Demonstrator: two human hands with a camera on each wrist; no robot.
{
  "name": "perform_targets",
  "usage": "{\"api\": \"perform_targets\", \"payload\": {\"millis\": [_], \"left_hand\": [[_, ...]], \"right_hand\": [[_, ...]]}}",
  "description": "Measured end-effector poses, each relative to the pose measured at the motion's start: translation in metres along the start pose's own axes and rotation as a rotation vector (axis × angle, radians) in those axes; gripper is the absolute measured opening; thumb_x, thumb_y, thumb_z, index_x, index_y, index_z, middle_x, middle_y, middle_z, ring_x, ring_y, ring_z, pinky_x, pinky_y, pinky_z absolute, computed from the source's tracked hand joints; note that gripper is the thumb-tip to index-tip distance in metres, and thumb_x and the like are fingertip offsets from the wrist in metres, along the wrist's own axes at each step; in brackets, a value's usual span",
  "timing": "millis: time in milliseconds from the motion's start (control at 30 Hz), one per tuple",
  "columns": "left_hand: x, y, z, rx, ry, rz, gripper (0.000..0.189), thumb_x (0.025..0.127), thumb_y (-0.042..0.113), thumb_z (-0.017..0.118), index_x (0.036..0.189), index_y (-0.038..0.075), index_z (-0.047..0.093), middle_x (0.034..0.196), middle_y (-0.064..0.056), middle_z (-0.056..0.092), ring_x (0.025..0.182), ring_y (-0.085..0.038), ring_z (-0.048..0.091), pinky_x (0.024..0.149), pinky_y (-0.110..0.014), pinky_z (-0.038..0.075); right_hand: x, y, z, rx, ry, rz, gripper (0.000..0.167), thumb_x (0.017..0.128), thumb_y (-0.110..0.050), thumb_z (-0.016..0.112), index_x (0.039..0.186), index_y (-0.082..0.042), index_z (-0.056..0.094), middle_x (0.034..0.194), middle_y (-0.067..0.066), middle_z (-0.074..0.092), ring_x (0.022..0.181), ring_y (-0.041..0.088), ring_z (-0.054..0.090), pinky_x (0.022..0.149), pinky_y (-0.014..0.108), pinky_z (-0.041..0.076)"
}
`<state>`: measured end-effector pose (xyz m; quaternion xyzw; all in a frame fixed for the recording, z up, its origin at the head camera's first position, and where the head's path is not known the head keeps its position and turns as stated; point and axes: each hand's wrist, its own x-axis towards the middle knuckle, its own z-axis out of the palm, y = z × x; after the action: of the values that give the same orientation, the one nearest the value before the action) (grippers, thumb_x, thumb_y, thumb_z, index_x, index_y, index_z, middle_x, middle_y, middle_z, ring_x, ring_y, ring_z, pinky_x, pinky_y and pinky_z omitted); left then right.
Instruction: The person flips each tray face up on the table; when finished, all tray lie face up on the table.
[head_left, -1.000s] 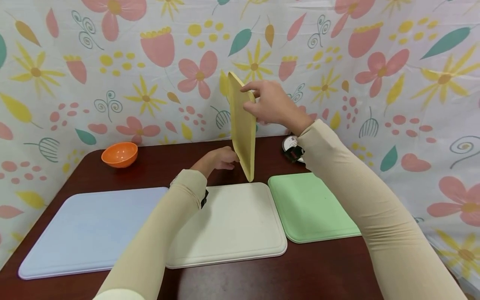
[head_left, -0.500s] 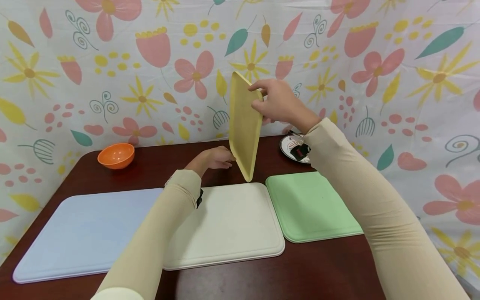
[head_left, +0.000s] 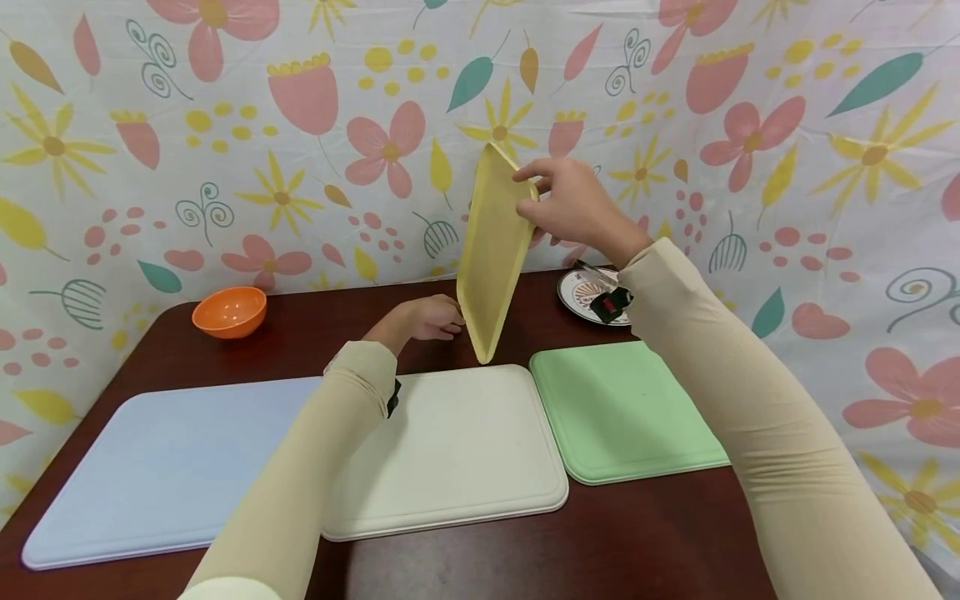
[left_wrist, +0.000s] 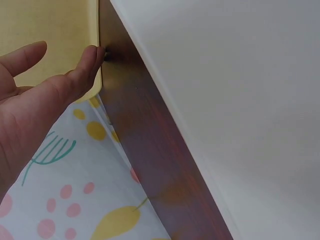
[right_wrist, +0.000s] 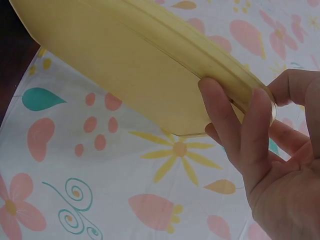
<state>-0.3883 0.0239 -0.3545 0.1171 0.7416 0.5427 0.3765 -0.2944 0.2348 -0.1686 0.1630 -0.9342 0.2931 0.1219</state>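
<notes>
A yellow rectangular tray point(head_left: 497, 250) stands on edge behind the white board, its top leaning to the right. At its upper corner my right hand point(head_left: 572, 200) pinches the rim; in the right wrist view, fingers point(right_wrist: 222, 117) lie on one face and the thumb side wraps the edge. My left hand point(head_left: 429, 318) is low beside the tray's left edge. The left wrist view has its fingertips point(left_wrist: 95, 52) right at the tray's rim, the thumb held apart and the palm holding nothing. Below lies the white board point(head_left: 457, 458).
A light blue board point(head_left: 165, 475) lies left and a green board point(head_left: 630, 417) right of the white one. At the back stand an orange bowl point(head_left: 229, 312) and a patterned plate point(head_left: 581, 293), partly covered by the right wrist's black device point(head_left: 611, 304). A flowered curtain point(head_left: 300, 167) backs the dark table point(head_left: 450, 567).
The tray has swung round and tilted, its top going right and its bottom corner slightly left. My right hand has moved right with it. My left hand stays low beside it.
</notes>
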Motion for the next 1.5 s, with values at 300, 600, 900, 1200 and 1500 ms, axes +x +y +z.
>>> {"api": "perform_targets", "payload": {"millis": [300,600,900,1200,1500], "left_hand": [[-0.001,0.002,0.002,0.025,-0.004,-0.002,0.067,0.099,-0.006,0.039,0.157,-0.001,0.007,0.160,-0.017,0.023,0.148,-0.031,0.023,0.117,-0.044,0.025],[0.003,-0.004,-0.001,0.062,-0.027,0.019,0.041,0.098,-0.008,0.038,0.140,-0.008,0.034,0.095,-0.006,0.046,0.127,-0.026,0.038,0.117,-0.046,0.026],[0.004,-0.012,-0.010,-0.014,-0.036,0.004,0.047,0.106,0.001,0.036,0.152,-0.001,0.029,0.152,-0.017,0.037,0.147,-0.024,0.028,0.117,-0.047,0.026],[0.002,-0.014,-0.015,-0.022,0.015,-0.013,0.053,0.102,-0.005,0.039,0.153,-0.002,0.027,0.144,-0.016,0.045,0.144,-0.025,0.033,0.115,-0.047,0.030],[-0.001,-0.020,-0.019,0.018,0.043,-0.003,0.058,0.105,0.004,0.042,0.158,0.004,0.017,0.156,-0.013,0.034,0.146,-0.026,0.028,0.116,-0.045,0.028]], "right_hand": [[0.000,0.013,-0.001,0.103,0.041,0.029,0.045,0.091,-0.013,0.054,0.135,-0.007,0.060,0.111,0.018,0.071,0.056,0.018,0.070,0.051,0.033,0.056],[-0.002,0.028,-0.003,0.203,0.101,0.092,0.043,0.091,-0.009,0.054,0.133,-0.003,0.061,0.100,0.022,0.072,0.060,0.027,0.071,0.055,0.035,0.058],[-0.005,0.043,-0.008,0.223,0.113,0.150,0.044,0.092,-0.010,0.054,0.136,-0.006,0.060,0.091,0.018,0.073,0.060,0.028,0.070,0.050,0.030,0.054],[-0.010,0.058,-0.006,0.315,0.129,0.226,0.044,0.094,-0.009,0.053,0.138,-0.006,0.059,0.103,0.025,0.068,0.052,0.020,0.068,0.050,0.028,0.054],[-0.022,0.076,-0.002,0.498,0.188,0.255,0.046,0.094,-0.003,0.051,0.140,0.000,0.055,0.118,0.031,0.064,0.055,0.018,0.069,0.057,0.031,0.058]]}}
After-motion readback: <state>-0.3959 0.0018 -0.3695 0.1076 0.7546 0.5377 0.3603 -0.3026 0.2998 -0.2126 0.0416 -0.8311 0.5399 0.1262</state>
